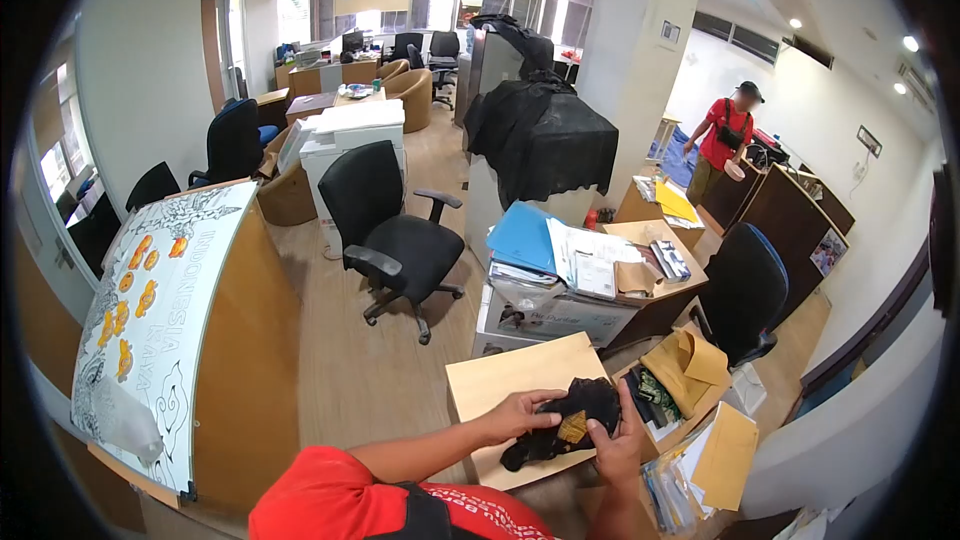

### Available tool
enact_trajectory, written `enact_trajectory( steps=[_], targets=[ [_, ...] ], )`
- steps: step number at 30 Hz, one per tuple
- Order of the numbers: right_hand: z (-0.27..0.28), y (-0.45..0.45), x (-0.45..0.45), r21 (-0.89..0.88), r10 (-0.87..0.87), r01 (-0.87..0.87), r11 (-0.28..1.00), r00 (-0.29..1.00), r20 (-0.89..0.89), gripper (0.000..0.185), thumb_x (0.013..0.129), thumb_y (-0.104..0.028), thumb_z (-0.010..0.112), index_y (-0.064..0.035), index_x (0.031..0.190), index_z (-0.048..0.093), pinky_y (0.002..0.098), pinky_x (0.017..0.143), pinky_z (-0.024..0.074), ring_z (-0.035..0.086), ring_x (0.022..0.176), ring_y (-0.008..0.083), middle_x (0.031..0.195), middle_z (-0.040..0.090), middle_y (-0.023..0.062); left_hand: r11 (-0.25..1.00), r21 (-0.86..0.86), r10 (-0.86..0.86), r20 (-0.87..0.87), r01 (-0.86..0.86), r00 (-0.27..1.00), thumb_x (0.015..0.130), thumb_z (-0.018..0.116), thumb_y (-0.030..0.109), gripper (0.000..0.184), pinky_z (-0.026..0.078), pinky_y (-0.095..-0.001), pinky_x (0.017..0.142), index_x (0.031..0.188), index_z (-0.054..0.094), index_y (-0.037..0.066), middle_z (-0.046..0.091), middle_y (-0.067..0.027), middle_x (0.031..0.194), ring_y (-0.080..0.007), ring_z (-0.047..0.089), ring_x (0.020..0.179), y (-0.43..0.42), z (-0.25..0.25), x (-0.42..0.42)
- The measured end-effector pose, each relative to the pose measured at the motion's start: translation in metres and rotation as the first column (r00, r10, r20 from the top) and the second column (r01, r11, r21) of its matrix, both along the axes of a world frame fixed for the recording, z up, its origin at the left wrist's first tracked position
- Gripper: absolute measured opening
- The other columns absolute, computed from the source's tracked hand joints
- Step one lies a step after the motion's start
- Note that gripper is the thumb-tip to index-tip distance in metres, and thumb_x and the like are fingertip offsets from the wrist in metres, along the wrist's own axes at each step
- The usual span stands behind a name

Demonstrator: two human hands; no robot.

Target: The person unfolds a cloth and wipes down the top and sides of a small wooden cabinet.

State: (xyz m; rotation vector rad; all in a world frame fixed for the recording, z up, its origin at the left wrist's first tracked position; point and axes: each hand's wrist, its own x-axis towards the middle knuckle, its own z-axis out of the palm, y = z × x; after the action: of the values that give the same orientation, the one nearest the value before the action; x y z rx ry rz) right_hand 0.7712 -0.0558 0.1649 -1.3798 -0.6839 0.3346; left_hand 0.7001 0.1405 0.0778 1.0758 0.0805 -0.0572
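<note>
1. Left hand (525,414): thumb and fingers closed on black cloth (590,401), left side;
2. Right hand (619,440): closed on its right side, thumb on top;
3. Cloth over pale tabletop (505,370), contact unclear; two-sided hold likely keeps it spread, gold patch (573,428) face-up.

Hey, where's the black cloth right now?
The black cloth is low and right of centre in the head view, held in the left hand and right hand over the pale tabletop, left of a brown envelope.
</note>
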Motion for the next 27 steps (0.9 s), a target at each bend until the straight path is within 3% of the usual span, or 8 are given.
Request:
enact_trajectory(
  steps=[3, 6, 11, 14, 18, 19, 21, 27],
  targets=[
    [0.013, -0.017, 0.01, -0.304, -0.073, 0.11, 0.946, 0.989, 0.131, 0.066, 0.088, 0.006, 0.063, 0.0078, 0.149, 0.038, 0.0316, 0.104, 0.0455, 0.06, 0.118, 0.0202, 0.135, 0.058, 0.0157, 0.904, 0.411, 0.087, 0.095, -0.119, 0.992, 0.092, 0.075, 0.018, 0.024, 0.05, -0.0246, 0.088, 0.111, 0.073, 0.003, 0.072, -0.0024, 0.105, -0.007, 0.063, 0.098, 0.018, 0.019, 0.001],
    [0.021, -0.023, 0.024, -0.208, -0.173, 0.216, 0.954, 0.963, 0.207, 0.052, 0.092, -0.001, 0.065, 0.0079, 0.141, 0.05, 0.032, 0.102, 0.0468, 0.061, 0.115, 0.0197, 0.13, 0.063, 0.0162, 0.78, 0.56, 0.145, 0.275, -0.28, 0.951, 0.088, 0.078, 0.019, 0.021, 0.05, -0.0277, 0.083, 0.103, 0.074, 0.005, 0.072, -0.0027, 0.095, -0.0097, 0.063, 0.092, 0.031, 0.051, 0.003],
    [0.071, -0.022, 0.029, -0.239, -0.311, 0.492, 0.837, 0.788, 0.531, 0.021, 0.094, -0.017, 0.068, 0.0035, 0.1, 0.071, 0.0351, 0.081, 0.0514, 0.069, 0.085, 0.0285, 0.092, 0.072, 0.0182, 0.674, 0.558, 0.158, 0.531, -0.484, 0.832, 0.083, 0.081, 0.014, 0.017, 0.048, -0.0316, 0.089, 0.092, 0.071, 0.004, 0.07, -0.0067, 0.097, -0.0174, 0.064, 0.093, 0.034, 0.109, 0.016],
    [0.093, -0.023, 0.033, -0.139, -0.379, 0.605, 0.784, 0.644, 0.665, 0.023, 0.095, -0.019, 0.069, 0.0033, 0.09, 0.069, 0.0343, 0.074, 0.0485, 0.061, 0.075, 0.0264, 0.077, 0.062, 0.0116, 0.581, 0.534, 0.137, 0.679, -0.614, 0.721, 0.087, 0.078, 0.015, 0.02, 0.047, -0.0367, 0.097, 0.09, 0.06, 0.005, 0.064, -0.013, 0.118, -0.0236, 0.06, 0.111, 0.035, 0.136, 0.024],
    [0.088, -0.016, 0.049, 0.087, -0.423, 0.551, 0.83, 0.521, 0.741, 0.026, 0.098, -0.023, 0.067, 0.0034, 0.097, 0.069, 0.0318, 0.077, 0.0481, 0.06, 0.079, 0.0229, 0.082, 0.064, 0.0089, 0.691, 0.507, 0.089, 0.646, -0.514, 0.758, 0.094, 0.072, 0.014, 0.024, 0.044, -0.0324, 0.096, 0.086, 0.051, 0.006, 0.061, -0.0081, 0.118, -0.0162, 0.056, 0.108, 0.027, 0.157, 0.029],
    [0.084, -0.018, 0.049, 0.079, -0.426, 0.559, 0.825, 0.524, 0.738, 0.026, 0.098, -0.023, 0.067, 0.0034, 0.097, 0.069, 0.0318, 0.077, 0.0481, 0.06, 0.079, 0.0229, 0.082, 0.064, 0.0089, 0.698, 0.51, 0.085, 0.639, -0.503, 0.765, 0.094, 0.072, 0.014, 0.024, 0.044, -0.0324, 0.096, 0.086, 0.051, 0.006, 0.061, -0.0081, 0.118, -0.0162, 0.056, 0.108, 0.026, 0.157, 0.029],
    [0.078, -0.02, 0.053, -0.077, -0.397, 0.469, 0.88, 0.814, 0.423, 0.031, 0.1, -0.027, 0.065, 0.0038, 0.102, 0.07, 0.0304, 0.079, 0.0483, 0.061, 0.084, 0.0172, 0.089, 0.067, 0.008, 0.803, 0.553, 0.016, 0.352, -0.222, 0.936, 0.094, 0.072, 0.014, 0.025, 0.044, -0.0315, 0.094, 0.086, 0.05, 0.007, 0.06, -0.0097, 0.126, -0.0142, 0.054, 0.106, 0.028, 0.161, 0.031],
    [0.079, -0.016, 0.05, -0.002, -0.424, 0.452, 0.892, 0.84, 0.339, 0.035, 0.105, -0.031, 0.058, 0.0013, 0.106, 0.071, 0.0261, 0.077, 0.0484, 0.061, 0.084, 0.011, 0.09, 0.069, 0.0043, 0.736, 0.552, 0.065, 0.52, -0.393, 0.852, 0.098, 0.067, 0.029, 0.023, 0.045, -0.0297, 0.086, 0.096, 0.057, 0.008, 0.062, -0.0057, 0.121, -0.0119, 0.056, 0.1, 0.035, 0.126, 0.04]
  ],
)
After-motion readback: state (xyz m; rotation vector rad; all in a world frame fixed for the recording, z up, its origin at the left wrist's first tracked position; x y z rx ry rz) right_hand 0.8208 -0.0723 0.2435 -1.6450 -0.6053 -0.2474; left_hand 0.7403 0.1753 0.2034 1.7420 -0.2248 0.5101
